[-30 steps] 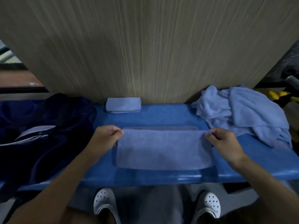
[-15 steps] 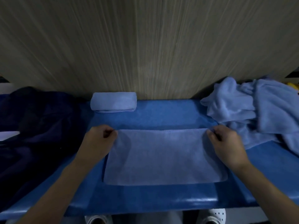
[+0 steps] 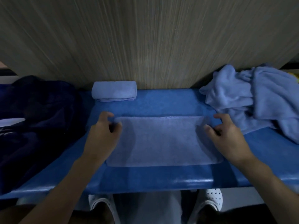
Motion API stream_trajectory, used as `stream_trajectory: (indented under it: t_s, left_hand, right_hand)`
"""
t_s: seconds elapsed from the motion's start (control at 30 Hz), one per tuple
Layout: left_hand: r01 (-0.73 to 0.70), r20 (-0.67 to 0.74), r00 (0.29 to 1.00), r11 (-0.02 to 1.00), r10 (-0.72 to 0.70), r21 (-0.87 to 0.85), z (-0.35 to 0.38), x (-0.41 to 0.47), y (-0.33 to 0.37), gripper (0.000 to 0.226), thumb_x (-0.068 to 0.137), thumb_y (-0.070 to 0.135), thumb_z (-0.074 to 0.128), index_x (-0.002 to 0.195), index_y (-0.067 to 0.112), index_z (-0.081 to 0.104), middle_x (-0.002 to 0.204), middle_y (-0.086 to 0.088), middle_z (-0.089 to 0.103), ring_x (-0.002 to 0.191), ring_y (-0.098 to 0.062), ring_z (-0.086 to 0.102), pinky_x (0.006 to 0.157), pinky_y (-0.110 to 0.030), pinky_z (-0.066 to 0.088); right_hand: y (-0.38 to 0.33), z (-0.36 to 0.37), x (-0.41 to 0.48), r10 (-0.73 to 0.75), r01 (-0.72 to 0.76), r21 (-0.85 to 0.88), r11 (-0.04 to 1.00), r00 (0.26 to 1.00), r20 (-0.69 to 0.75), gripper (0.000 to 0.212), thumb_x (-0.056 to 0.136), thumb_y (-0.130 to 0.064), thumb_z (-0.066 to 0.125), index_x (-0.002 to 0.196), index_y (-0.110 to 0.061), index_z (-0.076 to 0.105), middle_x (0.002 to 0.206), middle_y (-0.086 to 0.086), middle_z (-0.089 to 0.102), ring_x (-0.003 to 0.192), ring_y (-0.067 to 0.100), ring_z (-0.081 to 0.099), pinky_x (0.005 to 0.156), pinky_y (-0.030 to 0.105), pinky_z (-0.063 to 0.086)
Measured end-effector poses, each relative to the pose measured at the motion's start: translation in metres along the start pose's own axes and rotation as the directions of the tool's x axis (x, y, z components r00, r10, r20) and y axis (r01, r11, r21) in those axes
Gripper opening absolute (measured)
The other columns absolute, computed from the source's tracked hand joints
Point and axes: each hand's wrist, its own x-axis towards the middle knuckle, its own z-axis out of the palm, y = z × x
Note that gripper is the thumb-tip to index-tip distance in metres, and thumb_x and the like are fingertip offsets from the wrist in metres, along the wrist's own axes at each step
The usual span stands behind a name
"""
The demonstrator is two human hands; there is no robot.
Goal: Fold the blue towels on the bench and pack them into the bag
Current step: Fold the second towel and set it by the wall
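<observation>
towel (image 3: 161,141) lies flat on the bench (image 3: 161,107), centre — left hand (image 3: 102,136) pinches its far left corner; right hand (image 3: 226,138) curls at the far right corner, seemingly pinching it.

Bag (image 3: 40,120) partly off-frame; towel pile (image 3: 262,97) likewise

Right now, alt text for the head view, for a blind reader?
The left hand and right hand sit at the far corners of a flat blue towel on a bench. Behind it lies a folded towel; crumpled towels at right, a dark bag at left.
</observation>
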Motion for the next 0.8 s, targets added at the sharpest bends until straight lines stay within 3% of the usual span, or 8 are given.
stream_trajectory:
  t_s: [0.13, 0.3, 0.43, 0.57, 0.7, 0.8]
  left_hand:
    - [0.066, 0.027, 0.998, 0.994, -0.064, -0.092, -0.011, -0.024, -0.008, 0.037, 0.091, 0.022, 0.066, 0.122, 0.023, 0.046, 0.064, 0.002, 0.064, 0.060, -0.007, 0.061, 0.048, -0.018, 0.043]
    - [0.126, 0.085, 0.990, 0.981, -0.115, -0.148, -0.024, -0.048, -0.017, 0.033, 0.087, 0.010, 0.070, 0.114, 0.018, 0.052, 0.059, -0.012, 0.061, 0.052, -0.008, 0.055, 0.047, -0.014, 0.041]
    - [0.091, 0.101, 0.992, 0.982, -0.075, -0.163, -0.025, -0.057, -0.026, 0.036, 0.087, 0.006, 0.070, 0.115, 0.021, 0.052, 0.072, 0.002, 0.065, 0.058, -0.016, 0.058, 0.050, -0.017, 0.042]
    - [0.016, 0.154, 0.988, 0.998, -0.007, -0.059, -0.028, -0.060, -0.035, 0.039, 0.091, 0.008, 0.064, 0.121, 0.024, 0.046, 0.063, 0.000, 0.065, 0.056, -0.014, 0.057, 0.053, -0.019, 0.041]
    - [-0.007, 0.246, 0.969, 0.988, -0.032, 0.156, -0.030, -0.059, -0.034, 0.041, 0.092, 0.018, 0.062, 0.128, 0.027, 0.043, 0.074, 0.006, 0.063, 0.065, -0.007, 0.059, 0.057, -0.019, 0.039]
    - [-0.135, 0.072, 0.990, 0.970, 0.123, 0.200, -0.026, -0.052, -0.023, 0.028, 0.092, 0.028, 0.058, 0.118, 0.020, 0.053, 0.096, -0.002, 0.062, 0.083, -0.018, 0.058, 0.073, -0.031, 0.044]
  right_hand:
    - [0.011, -0.010, -0.024, 0.049, -0.059, 0.069, 0.996, 0.989, 0.142, 0.038, 0.090, -0.025, 0.065, 0.121, -0.015, 0.046, 0.048, -0.001, 0.050, 0.048, 0.004, 0.051, 0.049, 0.021, 0.036]
    - [0.020, -0.019, -0.042, 0.059, -0.099, 0.187, 0.977, 0.976, 0.211, 0.038, 0.086, -0.016, 0.069, 0.117, -0.022, 0.047, 0.053, -0.005, 0.058, 0.053, 0.004, 0.051, 0.058, 0.015, 0.041]
    - [0.024, -0.020, -0.048, 0.017, -0.043, 0.119, 0.992, 0.978, 0.206, 0.042, 0.085, -0.008, 0.070, 0.120, -0.018, 0.049, 0.056, 0.002, 0.053, 0.052, 0.008, 0.048, 0.058, 0.021, 0.040]
    - [0.029, -0.023, -0.048, 0.026, -0.031, 0.029, 0.999, 0.984, 0.175, 0.039, 0.088, -0.007, 0.066, 0.122, -0.016, 0.049, 0.062, 0.004, 0.055, 0.058, 0.011, 0.052, 0.062, 0.024, 0.041]
    - [0.031, -0.024, -0.047, 0.056, -0.046, -0.050, 0.998, 0.973, 0.222, 0.041, 0.088, -0.014, 0.067, 0.125, -0.018, 0.050, 0.070, 0.002, 0.059, 0.071, 0.021, 0.058, 0.073, 0.036, 0.046]
    - [0.025, -0.026, -0.041, -0.054, 0.071, -0.141, 0.987, 0.991, 0.119, 0.037, 0.087, -0.028, 0.066, 0.121, -0.018, 0.055, 0.092, -0.001, 0.065, 0.088, 0.026, 0.062, 0.083, 0.043, 0.050]
